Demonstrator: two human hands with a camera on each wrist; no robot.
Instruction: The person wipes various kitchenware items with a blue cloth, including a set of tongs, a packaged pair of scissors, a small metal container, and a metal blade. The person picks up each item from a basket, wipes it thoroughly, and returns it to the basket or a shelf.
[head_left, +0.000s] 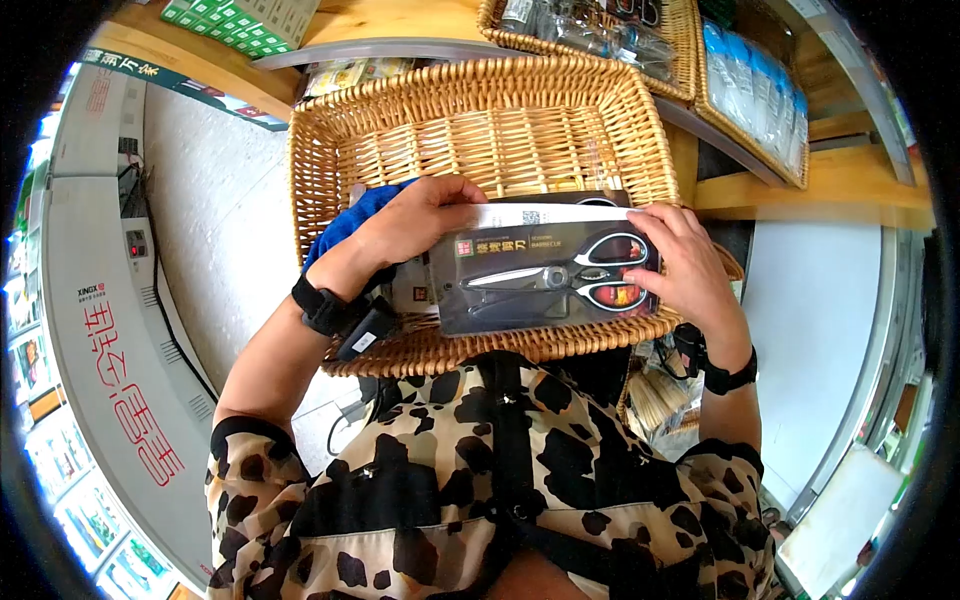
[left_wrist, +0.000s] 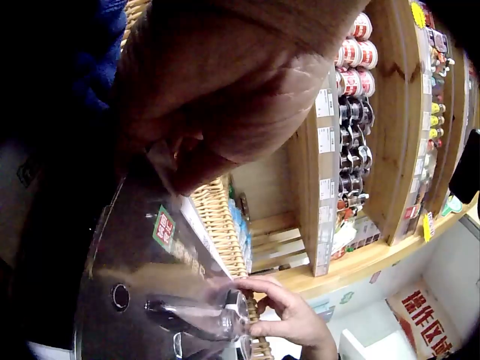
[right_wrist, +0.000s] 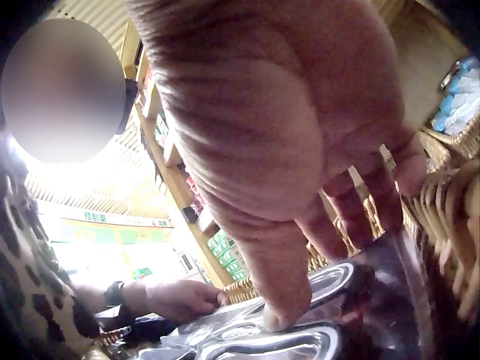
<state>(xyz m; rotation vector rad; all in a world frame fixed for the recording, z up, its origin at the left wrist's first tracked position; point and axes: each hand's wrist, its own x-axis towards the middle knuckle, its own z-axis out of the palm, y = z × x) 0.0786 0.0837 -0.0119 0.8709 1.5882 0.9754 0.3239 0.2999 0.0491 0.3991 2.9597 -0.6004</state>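
A flat package of kitchen scissors [head_left: 525,278] lies tilted across the front part of a wicker basket [head_left: 400,88]. It has a dark printed card under clear plastic, with a pale strip along its top edge. My left hand [head_left: 412,222] pinches that edge near the left corner, thumb and fingers on either side in the left wrist view. At the other end my right hand [head_left: 688,262] grips the package by the handles, thumb on the front and fingers over the top edge. Beneath the left forearm is a blue cloth item [head_left: 352,218]. More dark packages show partly hidden under this one.
Behind the basket stands a wooden shelf [head_left: 400,22] with green-and-white boxes [head_left: 240,22]. Smaller wicker baskets of packaged goods [head_left: 757,90] sit at the back right. A white freezer [head_left: 110,330] runs along the left side. Bundled sticks [head_left: 660,395] lie below the right forearm.
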